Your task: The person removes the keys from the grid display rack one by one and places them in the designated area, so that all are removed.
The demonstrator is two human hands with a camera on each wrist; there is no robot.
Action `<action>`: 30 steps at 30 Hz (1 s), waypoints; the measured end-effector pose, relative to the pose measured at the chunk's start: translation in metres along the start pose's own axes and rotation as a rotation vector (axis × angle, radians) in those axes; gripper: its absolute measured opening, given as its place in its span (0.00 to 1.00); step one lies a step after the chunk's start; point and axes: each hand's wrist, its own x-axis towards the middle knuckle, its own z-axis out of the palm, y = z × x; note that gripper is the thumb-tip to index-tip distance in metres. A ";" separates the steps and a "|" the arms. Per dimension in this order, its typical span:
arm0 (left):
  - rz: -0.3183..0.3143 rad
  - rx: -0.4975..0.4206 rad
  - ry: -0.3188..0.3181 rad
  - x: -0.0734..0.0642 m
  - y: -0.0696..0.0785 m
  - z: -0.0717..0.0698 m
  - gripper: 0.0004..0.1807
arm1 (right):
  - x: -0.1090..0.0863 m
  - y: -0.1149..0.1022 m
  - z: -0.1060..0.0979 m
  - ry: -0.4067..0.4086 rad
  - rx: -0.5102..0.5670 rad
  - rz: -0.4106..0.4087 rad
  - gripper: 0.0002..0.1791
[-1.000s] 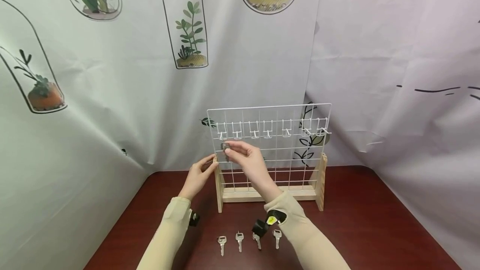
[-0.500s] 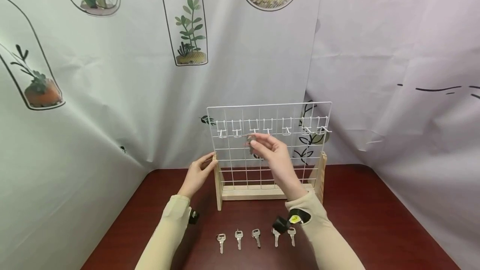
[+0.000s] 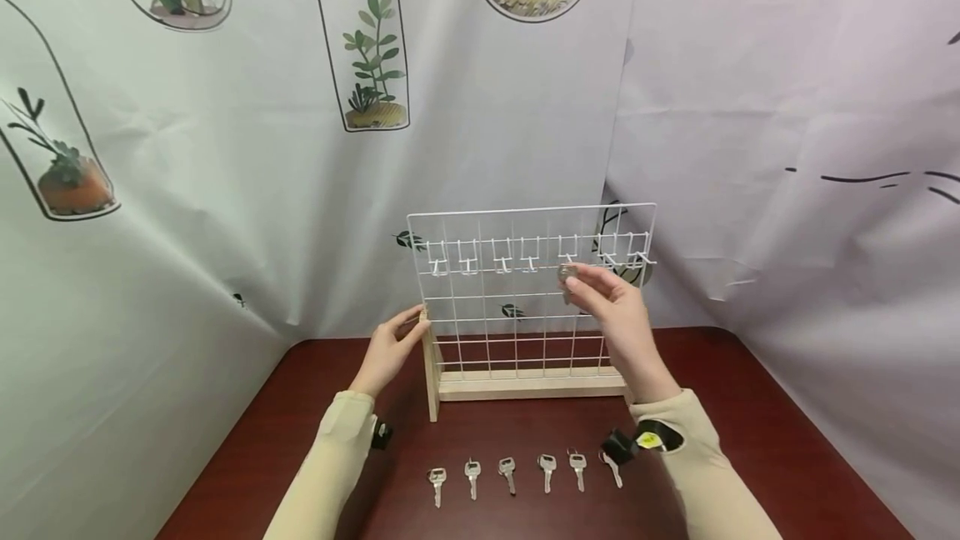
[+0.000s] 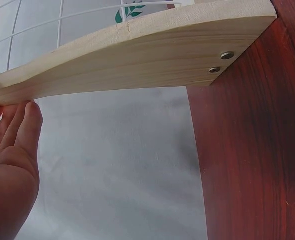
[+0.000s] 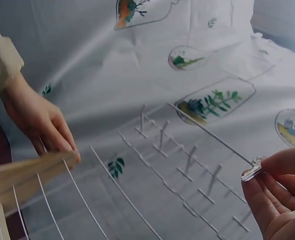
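In the head view my right hand [image 3: 621, 319] pinches a silver key [image 3: 566, 280] between thumb and fingers, just below a white hook toward the right of the grid rack. The right wrist view shows that key [image 5: 251, 172] up close, its lower part hidden by the fingers. My left hand [image 3: 385, 352] holds the top of the left wooden upright [image 3: 431, 373] of the rack. Seen from the left wrist, the fingers of the left hand [image 4: 17, 150] lie against the upright's outer face [image 4: 127, 65]. The white hooks [image 3: 503, 263] run in a row across the wire grid.
Several keys lie in a row on the dark red table [image 3: 315, 473] in front of the rack; one key [image 3: 612, 471] is partly near the right wrist camera [image 3: 618, 446]. A wooden crossbar [image 3: 525, 387] joins the uprights. Printed cloth [image 3: 487, 157] hangs behind.
My right hand has carried the key rightward along the row of hooks, from the left end to the right side. My left hand keeps its place on the upright. More table keys are uncovered.
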 end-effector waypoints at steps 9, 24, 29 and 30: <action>-0.003 -0.001 0.003 0.001 -0.004 -0.001 0.25 | -0.008 -0.005 -0.050 0.069 -0.022 -0.050 0.11; -0.012 -0.010 -0.001 0.001 -0.002 0.000 0.24 | -0.025 -0.001 -0.104 0.111 -0.042 -0.042 0.10; -0.027 -0.004 0.019 0.009 -0.030 0.004 0.26 | -0.032 0.006 -0.114 0.104 -0.113 0.007 0.12; -0.029 -0.003 0.024 0.010 -0.036 0.005 0.26 | -0.033 0.008 -0.116 0.104 -0.125 0.019 0.12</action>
